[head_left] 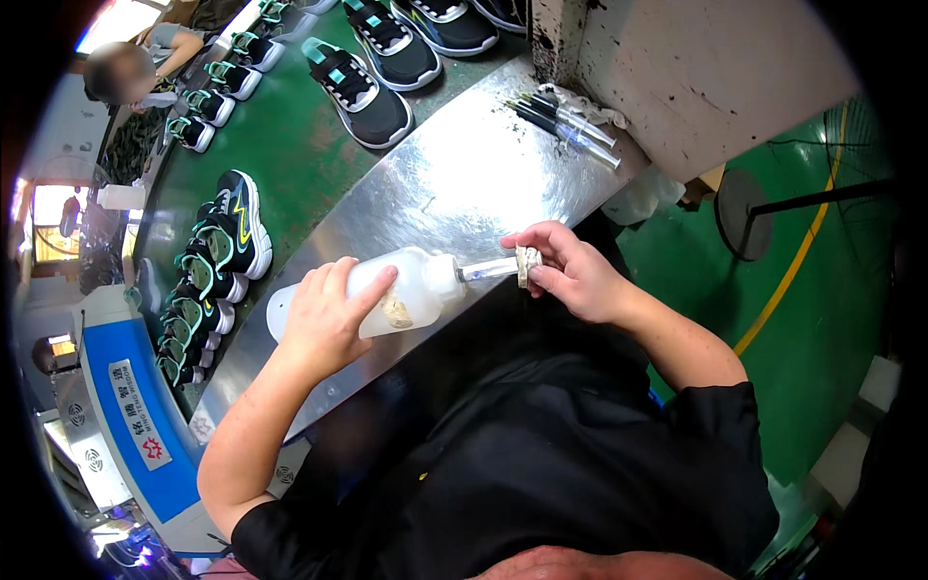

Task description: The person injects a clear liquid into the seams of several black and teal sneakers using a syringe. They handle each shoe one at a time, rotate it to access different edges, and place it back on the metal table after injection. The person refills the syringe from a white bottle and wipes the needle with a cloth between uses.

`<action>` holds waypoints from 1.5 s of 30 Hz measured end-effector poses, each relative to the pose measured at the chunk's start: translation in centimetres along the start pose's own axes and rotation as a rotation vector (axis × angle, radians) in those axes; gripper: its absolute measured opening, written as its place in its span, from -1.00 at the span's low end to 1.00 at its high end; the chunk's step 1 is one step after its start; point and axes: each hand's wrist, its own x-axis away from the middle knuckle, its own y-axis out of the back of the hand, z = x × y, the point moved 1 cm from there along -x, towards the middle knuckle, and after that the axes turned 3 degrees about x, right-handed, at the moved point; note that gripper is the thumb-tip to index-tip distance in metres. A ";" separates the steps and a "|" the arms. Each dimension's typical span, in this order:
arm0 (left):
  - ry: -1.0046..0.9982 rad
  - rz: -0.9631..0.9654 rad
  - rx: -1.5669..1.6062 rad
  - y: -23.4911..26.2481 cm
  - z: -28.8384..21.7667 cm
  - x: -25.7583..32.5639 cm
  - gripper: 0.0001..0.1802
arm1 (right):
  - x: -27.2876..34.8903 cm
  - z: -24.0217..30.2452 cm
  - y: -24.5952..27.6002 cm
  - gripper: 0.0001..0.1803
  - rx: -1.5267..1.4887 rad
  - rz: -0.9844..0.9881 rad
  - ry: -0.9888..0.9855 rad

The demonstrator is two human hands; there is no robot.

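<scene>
My left hand (329, 309) is wrapped round a translucent white plastic bottle (418, 275), which lies tilted on its side above the metal tabletop. A tan smear marks the bottle's side. Its neck points right. A clear, syringe-like tube (493, 268) runs from the bottle's mouth toward my right hand (575, 275). The fingers of that hand are closed on a crusted, off-white ring or cap (526, 267) at the tube's outer end. Whether the tube goes into the bottle or only meets its mouth I cannot tell.
Several slim pen-like tools (570, 130) lie on the metal shelf (445, 155) by a stained, pale machine housing (696, 68). Dark sneakers (372, 106) line the green belt beyond. A person (174, 48) sits at the far left. A round black stand (744, 215) is on the right.
</scene>
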 end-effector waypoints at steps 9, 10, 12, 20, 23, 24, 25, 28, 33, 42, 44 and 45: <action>-0.075 0.089 -0.136 2.0 -1.3 -1.4 -0.02 | 2.0 -3.6 -0.3 -0.79 -0.128 -0.055 -0.042; -0.067 0.118 -0.144 2.2 -1.5 -1.5 -0.02 | 2.0 -4.0 -0.8 -0.78 -0.284 -0.075 -0.061; -0.068 0.148 -0.185 2.3 -1.5 -1.9 0.02 | 1.9 -3.8 -0.5 -0.87 -0.357 -0.072 -0.077; -0.132 0.217 -0.357 2.7 -3.0 -3.4 0.11 | 2.1 -5.7 0.1 -0.89 -0.400 0.082 -0.118; -0.136 0.254 -0.404 3.0 -3.2 -3.3 0.07 | 1.9 -6.6 0.0 -0.88 -0.492 0.118 -0.195; -0.139 0.269 -0.413 3.0 -3.3 -3.6 0.06 | 2.0 -6.8 0.3 -0.88 -0.514 0.111 -0.225; -0.140 0.268 -0.417 3.1 -3.3 -3.8 0.05 | 2.0 -7.0 0.2 -0.89 -0.554 0.086 -0.230; -0.121 0.274 -0.367 3.5 -3.6 -4.1 0.01 | 2.1 -7.7 -0.4 -0.87 -0.649 0.016 -0.252; -0.148 0.240 -0.413 3.0 -3.7 -3.9 0.03 | 2.1 -8.3 -1.2 -0.89 -0.737 0.067 -0.266; -0.261 0.193 -0.480 4.0 -4.5 -4.7 -0.17 | 1.9 -8.2 -1.1 -0.70 -0.673 0.100 -0.279; -0.260 0.219 -0.523 4.4 -4.6 -4.9 -0.19 | 2.1 -8.2 -1.1 -0.69 -0.709 0.083 -0.298; -0.258 0.223 -0.538 4.4 -4.7 -4.9 -0.18 | 2.3 -8.2 -0.9 -0.69 -0.728 0.082 -0.315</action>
